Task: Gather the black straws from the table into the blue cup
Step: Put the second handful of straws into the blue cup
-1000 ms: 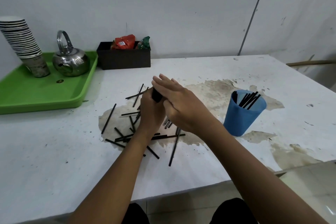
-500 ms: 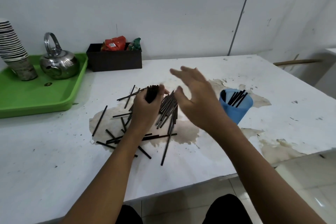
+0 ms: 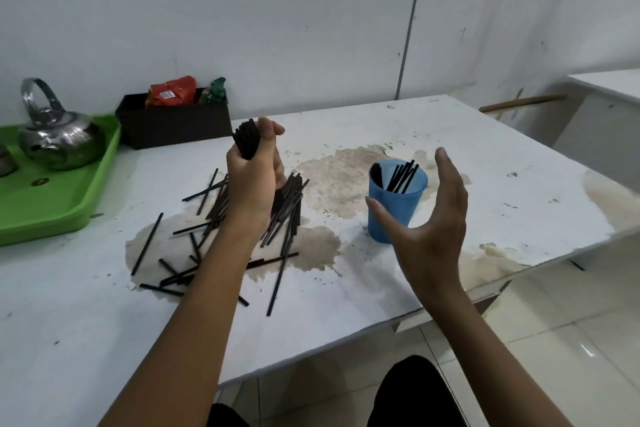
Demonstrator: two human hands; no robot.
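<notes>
Straws (image 3: 246,139) stand bunched in our left hand (image 3: 254,180), whose fingers are wrapped tight round the bundle; its top ends poke out above the fist, its lower ends fan down behind the wrist toward the table (image 3: 502,163). We judge the step in hand to be the carry: a fistful is gathered and now has to reach the blue cup (image 3: 394,211), which stands at about three o'clock from that fist and already holds a few straws leaning against its far rim. Our right hand (image 3: 431,218) hovers spread and empty just beside the cup, thumb toward the near wall, fingers curved round the far side, touching nothing we can see. Next, we reckon, it must steady the cup while the left hand swings over and lowers the bundle ends-first. Loose straws (image 3: 194,253) lie scattered at seven o'clock from the fist, not yet collected.
</notes>
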